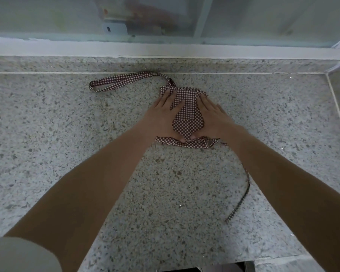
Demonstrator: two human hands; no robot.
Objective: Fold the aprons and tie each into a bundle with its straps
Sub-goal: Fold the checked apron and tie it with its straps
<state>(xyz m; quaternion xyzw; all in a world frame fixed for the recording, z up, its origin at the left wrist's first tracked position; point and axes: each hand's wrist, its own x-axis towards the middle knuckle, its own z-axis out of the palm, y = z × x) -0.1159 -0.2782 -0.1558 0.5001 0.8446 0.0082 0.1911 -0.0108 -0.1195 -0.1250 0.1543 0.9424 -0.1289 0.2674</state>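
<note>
On the speckled stone counter (67, 154), seen from the head camera, the folded checked apron (186, 108) lies as a narrow packet, its long axis running away from the person. Left hand (163, 116) and right hand (212, 118) press flat on its two sides, fingers straight, gripping nothing. The neck loop (126, 80) trails far-left, nearer the left hand; a waist strap (241, 197) trails near-right, so the right hand seems better placed for it.
</note>
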